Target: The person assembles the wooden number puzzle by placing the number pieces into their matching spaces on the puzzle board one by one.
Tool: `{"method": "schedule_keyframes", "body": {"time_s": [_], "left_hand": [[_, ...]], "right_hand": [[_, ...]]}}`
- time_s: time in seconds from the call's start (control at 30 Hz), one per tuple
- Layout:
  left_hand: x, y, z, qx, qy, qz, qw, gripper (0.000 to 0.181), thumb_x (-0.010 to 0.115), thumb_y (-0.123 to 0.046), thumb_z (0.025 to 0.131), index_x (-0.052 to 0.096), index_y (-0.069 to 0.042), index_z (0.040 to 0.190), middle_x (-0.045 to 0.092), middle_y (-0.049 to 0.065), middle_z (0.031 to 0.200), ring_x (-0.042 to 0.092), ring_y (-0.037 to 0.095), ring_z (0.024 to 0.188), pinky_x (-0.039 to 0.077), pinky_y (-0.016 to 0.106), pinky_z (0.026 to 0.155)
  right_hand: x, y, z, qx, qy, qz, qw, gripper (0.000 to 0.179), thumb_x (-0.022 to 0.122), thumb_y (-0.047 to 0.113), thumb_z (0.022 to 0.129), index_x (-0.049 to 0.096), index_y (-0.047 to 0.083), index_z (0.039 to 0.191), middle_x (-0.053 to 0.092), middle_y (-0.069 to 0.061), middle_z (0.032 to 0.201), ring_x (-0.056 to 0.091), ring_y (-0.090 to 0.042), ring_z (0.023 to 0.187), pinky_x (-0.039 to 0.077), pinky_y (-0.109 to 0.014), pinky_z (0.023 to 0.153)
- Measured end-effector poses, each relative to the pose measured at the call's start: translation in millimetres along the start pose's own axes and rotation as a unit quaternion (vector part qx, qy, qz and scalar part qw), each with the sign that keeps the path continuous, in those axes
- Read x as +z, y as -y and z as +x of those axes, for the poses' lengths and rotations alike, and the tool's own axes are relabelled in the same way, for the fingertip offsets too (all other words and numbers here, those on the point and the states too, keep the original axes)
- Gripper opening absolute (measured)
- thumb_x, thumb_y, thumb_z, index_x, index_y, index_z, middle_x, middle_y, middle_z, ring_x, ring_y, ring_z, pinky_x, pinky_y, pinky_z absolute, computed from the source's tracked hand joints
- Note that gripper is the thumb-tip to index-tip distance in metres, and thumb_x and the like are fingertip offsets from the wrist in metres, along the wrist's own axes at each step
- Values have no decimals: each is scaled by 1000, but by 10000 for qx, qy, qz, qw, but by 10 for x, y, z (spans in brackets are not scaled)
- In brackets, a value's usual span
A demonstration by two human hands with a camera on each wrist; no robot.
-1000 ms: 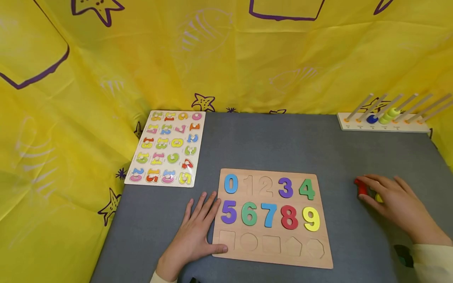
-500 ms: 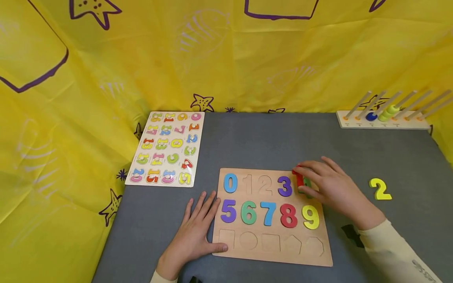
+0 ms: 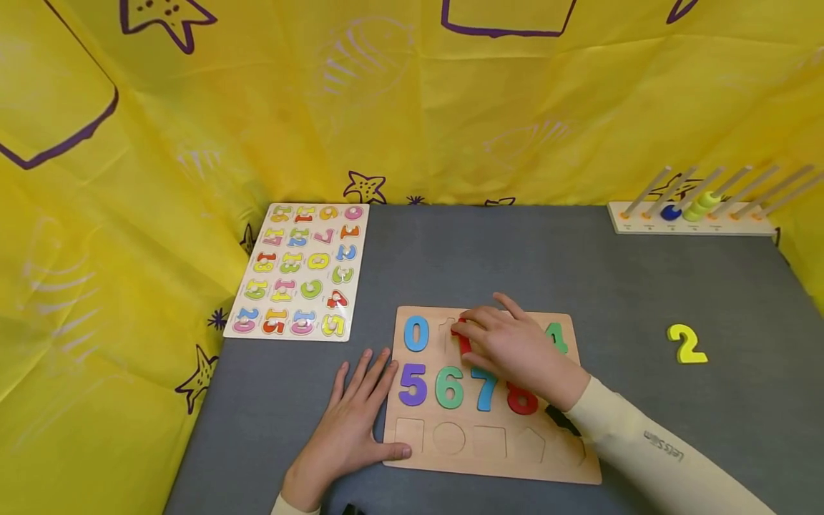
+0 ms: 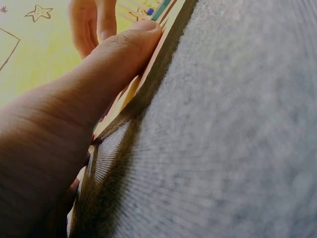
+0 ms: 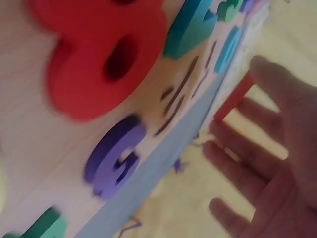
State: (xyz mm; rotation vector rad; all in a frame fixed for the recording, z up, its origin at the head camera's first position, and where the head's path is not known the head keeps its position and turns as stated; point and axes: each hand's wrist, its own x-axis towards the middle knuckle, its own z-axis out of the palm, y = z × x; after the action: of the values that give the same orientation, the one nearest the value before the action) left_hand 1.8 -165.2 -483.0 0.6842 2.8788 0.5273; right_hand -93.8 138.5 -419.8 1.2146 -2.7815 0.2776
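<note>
- The red 1 (image 3: 464,342) is in the right hand (image 3: 515,345), pinched between thumb and fingers above the wooden number board (image 3: 450,463), just right of its bare outline.
- Seated there: blue 0 (image 3: 409,335), purple 3 (image 5: 101,163), green 4 (image 3: 556,340), and 5, 6, 7 and 8; the 9 is hidden by the arm.
- Unfilled: the 1 and 2 recesses, plus the bottom-row shapes as far as visible.
- The left hand (image 3: 350,422), fingers extended, rests thumb-down on the board's left edge, gripping no number.
- The yellow 2 (image 3: 687,350) lies on the grey table (image 3: 515,265), well right of the board.
- Behind: a 0–20 puzzle (image 3: 351,300) and a peg rack (image 3: 727,227), both clear of the hands.
- Right hand and sleeve (image 3: 644,436) block part of the board from the head view.
</note>
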Motion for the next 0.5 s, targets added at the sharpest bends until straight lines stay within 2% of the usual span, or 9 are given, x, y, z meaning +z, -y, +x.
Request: {"method": "schedule_keyframes", "body": {"time_s": [0.1,0.33,0.5], "left_hand": [[9,4,-2,54,-103,-2,9999,129,72,-84,65,24,-15,163,12,4,170,3,30,155,-1,60,119],[4,12,0,52,-53,-77,9999,128,71,-84,66,23,-16,163,10,3,170,2,30,155,-2,59,119],[0,22,-6,27,4,-121,9999,127,71,-84,67,22,-16,164,8,2,170,0,29,155,-4,58,119]], "right_hand": [[51,53,81,87,60,-157,9998,45,79,40,88,73,16,125,69,-4,121,64,-26,114,29,-61,114],[168,140,198,235,254,-443,9984,41,78,40,88,74,17,121,70,-4,118,64,-26,114,34,-59,112],[211,204,257,423,251,-487,9976,38,79,39,88,74,16,118,70,-5,116,64,-27,113,34,-59,112]]}}
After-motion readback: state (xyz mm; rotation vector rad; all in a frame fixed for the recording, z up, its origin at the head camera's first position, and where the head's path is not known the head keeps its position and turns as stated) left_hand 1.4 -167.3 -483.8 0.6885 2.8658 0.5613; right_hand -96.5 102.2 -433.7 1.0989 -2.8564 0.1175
